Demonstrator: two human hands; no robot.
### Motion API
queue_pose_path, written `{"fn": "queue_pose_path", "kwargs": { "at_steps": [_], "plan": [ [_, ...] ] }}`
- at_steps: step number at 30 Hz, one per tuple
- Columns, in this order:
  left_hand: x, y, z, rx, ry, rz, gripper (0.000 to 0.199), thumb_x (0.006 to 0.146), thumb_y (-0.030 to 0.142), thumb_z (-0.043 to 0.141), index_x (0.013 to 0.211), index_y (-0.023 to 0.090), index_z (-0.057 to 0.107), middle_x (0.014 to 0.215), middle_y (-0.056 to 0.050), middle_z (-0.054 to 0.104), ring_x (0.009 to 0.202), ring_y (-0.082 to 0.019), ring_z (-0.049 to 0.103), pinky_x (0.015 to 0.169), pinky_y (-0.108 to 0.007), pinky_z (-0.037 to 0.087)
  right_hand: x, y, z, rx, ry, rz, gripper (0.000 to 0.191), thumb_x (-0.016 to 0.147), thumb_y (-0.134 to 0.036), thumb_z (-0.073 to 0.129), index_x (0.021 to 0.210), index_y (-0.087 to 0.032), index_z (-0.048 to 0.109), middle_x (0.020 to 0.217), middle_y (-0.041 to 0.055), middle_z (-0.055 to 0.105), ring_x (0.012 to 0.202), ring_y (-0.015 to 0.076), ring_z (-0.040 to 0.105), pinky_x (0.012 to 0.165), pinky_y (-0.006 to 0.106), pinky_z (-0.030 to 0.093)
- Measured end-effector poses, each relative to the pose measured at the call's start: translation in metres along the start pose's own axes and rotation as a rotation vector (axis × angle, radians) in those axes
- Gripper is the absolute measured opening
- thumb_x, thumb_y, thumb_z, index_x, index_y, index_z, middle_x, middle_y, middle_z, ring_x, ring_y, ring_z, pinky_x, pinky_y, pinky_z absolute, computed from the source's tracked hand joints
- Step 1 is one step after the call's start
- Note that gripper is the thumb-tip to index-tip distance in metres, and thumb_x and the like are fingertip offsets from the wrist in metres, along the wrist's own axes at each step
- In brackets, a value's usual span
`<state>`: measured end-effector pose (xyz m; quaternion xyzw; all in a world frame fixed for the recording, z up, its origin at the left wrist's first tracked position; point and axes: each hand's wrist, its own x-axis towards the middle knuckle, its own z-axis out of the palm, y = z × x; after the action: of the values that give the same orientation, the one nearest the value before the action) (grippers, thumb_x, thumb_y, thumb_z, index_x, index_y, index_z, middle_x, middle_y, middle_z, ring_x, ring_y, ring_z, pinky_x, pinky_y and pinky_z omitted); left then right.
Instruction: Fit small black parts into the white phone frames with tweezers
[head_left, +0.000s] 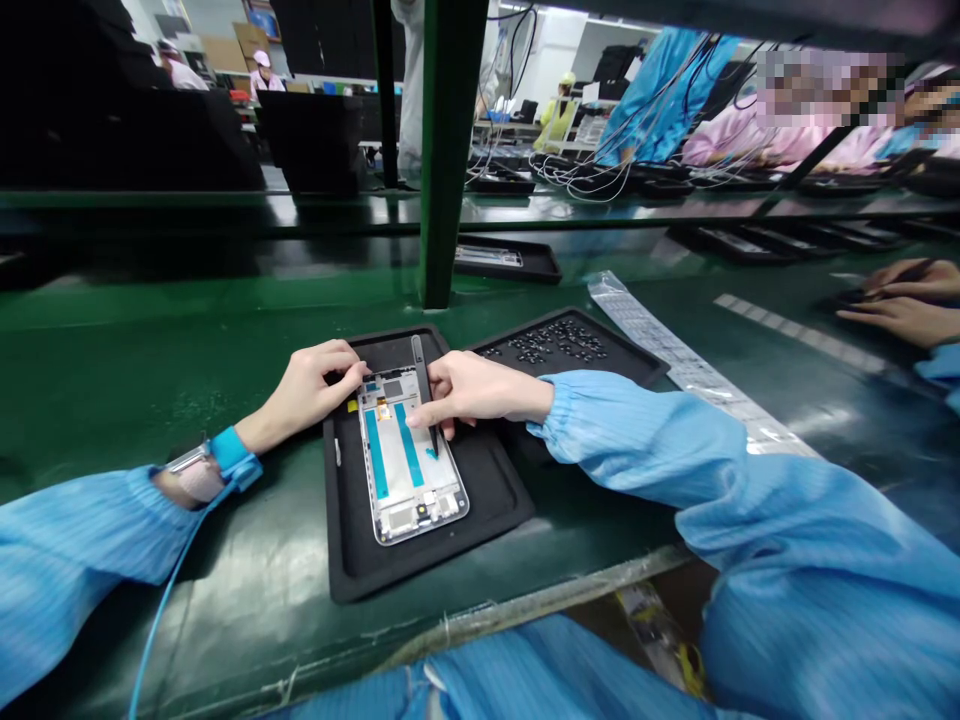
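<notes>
An opened phone frame (pixel 431 480), silver with blue strips on its inner face, lies on a black tray (pixel 352 560). My right hand (pixel 469 390) grips a pair of black tweezers (pixel 422 375), their tips pointing down near a small blue piece on the frame's right side. At the frame's upper left corner, my left hand (pixel 322 378) has its thumb and fingers bent together against the edge. Whether anything small is pinched there is hidden. A yellow tab (pixel 352 406) sticks out beside that edge.
Behind my right hand a second black tray (pixel 637 362) carries many small black parts. A clear strip of labels (pixel 697 370) runs along the right. Farther back stand a green post (pixel 442 200) and another tray (pixel 544 262). A co-worker's hands (pixel 911 300) are at far right.
</notes>
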<state>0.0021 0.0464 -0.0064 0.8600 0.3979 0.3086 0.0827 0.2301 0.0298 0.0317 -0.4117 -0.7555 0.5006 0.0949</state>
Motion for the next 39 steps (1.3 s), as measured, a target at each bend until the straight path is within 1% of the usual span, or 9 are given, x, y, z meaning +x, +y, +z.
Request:
{"fn": "queue_pose_path", "kwargs": {
  "at_steps": [5, 7, 10, 12, 15, 28, 33, 36, 39],
  "plan": [
    [0.0, 0.002, -0.001, 0.007, 0.0, 0.002, 0.034, 0.086, 0.032, 0.044, 0.068, 0.013, 0.065, 0.077, -0.005, 0.062, 0.069, -0.014, 0.058, 0.065, -0.024, 0.042, -0.008, -0.007, -0.006, 0.01, -0.033, -0.231, 0.028, 0.067, -0.034, 0.073, 0.078, -0.011, 0.059, 0.07, 0.0019, 0.063, 0.057, 0.0104, 0.059, 0.042, 0.017, 0.043],
    [0.0, 0.002, -0.001, 0.005, 0.01, 0.005, 0.034, 0.086, 0.031, 0.043, 0.067, 0.013, 0.065, 0.076, -0.005, 0.062, 0.069, -0.014, 0.058, 0.065, -0.024, 0.042, -0.02, -0.005, -0.004, -0.015, 0.036, -0.412, 0.026, 0.065, -0.031, 0.074, 0.073, -0.012, 0.058, 0.07, 0.0011, 0.063, 0.061, 0.0105, 0.06, 0.052, 0.019, 0.049],
    [0.0, 0.001, 0.001, -0.011, 0.006, 0.005, 0.034, 0.087, 0.03, 0.044, 0.068, 0.013, 0.066, 0.076, -0.005, 0.062, 0.069, -0.014, 0.057, 0.064, -0.024, 0.043, -0.042, 0.011, 0.009, -0.016, 0.244, -0.676, 0.021, 0.068, -0.023, 0.073, 0.073, -0.012, 0.056, 0.075, 0.0033, 0.064, 0.068, 0.0108, 0.062, 0.064, 0.021, 0.053],
    [0.0, -0.001, 0.003, -0.016, -0.01, 0.002, 0.032, 0.087, 0.029, 0.044, 0.07, 0.013, 0.066, 0.076, -0.004, 0.061, 0.069, -0.014, 0.057, 0.065, -0.024, 0.043, -0.053, 0.024, 0.018, -0.062, 0.32, -0.774, 0.019, 0.069, -0.019, 0.073, 0.074, -0.013, 0.055, 0.079, 0.006, 0.065, 0.074, 0.0117, 0.063, 0.069, 0.021, 0.053],
    [0.0, -0.002, 0.003, 0.0, -0.01, -0.001, 0.03, 0.086, 0.028, 0.045, 0.071, 0.013, 0.067, 0.076, -0.004, 0.061, 0.07, -0.013, 0.057, 0.065, -0.024, 0.042, -0.058, 0.036, 0.026, -0.152, 0.328, -0.841, 0.02, 0.07, -0.018, 0.072, 0.077, -0.013, 0.055, 0.082, 0.0082, 0.066, 0.079, 0.0125, 0.064, 0.074, 0.022, 0.053],
    [0.001, 0.003, -0.002, 0.006, -0.002, 0.001, 0.031, 0.086, 0.028, 0.045, 0.069, 0.012, 0.066, 0.076, -0.004, 0.062, 0.068, -0.014, 0.058, 0.064, -0.024, 0.042, -0.051, 0.032, 0.031, -0.182, 0.39, -0.903, 0.019, 0.07, -0.017, 0.072, 0.073, -0.011, 0.054, 0.075, 0.0068, 0.064, 0.071, 0.0119, 0.062, 0.065, 0.021, 0.052],
    [0.002, 0.004, -0.003, 0.0, -0.011, -0.005, 0.032, 0.086, 0.029, 0.044, 0.069, 0.012, 0.066, 0.075, -0.005, 0.062, 0.067, -0.014, 0.057, 0.063, -0.024, 0.042, -0.055, 0.023, 0.026, -0.18, 0.578, -0.863, 0.017, 0.071, -0.018, 0.071, 0.066, -0.013, 0.055, 0.068, 0.0034, 0.064, 0.064, 0.0105, 0.062, 0.061, 0.019, 0.051],
    [0.001, 0.005, -0.003, 0.0, -0.022, -0.017, 0.033, 0.086, 0.03, 0.044, 0.069, 0.013, 0.066, 0.075, -0.004, 0.061, 0.067, -0.014, 0.057, 0.063, -0.024, 0.042, -0.055, 0.024, 0.013, -0.173, 0.741, -0.785, 0.015, 0.07, -0.02, 0.072, 0.067, -0.014, 0.058, 0.068, 0.0031, 0.065, 0.065, 0.0115, 0.062, 0.062, 0.021, 0.05],
    [0.001, 0.005, -0.002, -0.001, -0.02, -0.026, 0.033, 0.085, 0.032, 0.043, 0.069, 0.014, 0.065, 0.075, -0.004, 0.062, 0.068, -0.014, 0.057, 0.063, -0.025, 0.043, -0.053, 0.03, 0.002, -0.221, 0.697, -0.588, 0.015, 0.068, -0.024, 0.073, 0.07, -0.014, 0.062, 0.071, 0.0031, 0.066, 0.066, 0.0128, 0.061, 0.063, 0.024, 0.049]
  ]
}}
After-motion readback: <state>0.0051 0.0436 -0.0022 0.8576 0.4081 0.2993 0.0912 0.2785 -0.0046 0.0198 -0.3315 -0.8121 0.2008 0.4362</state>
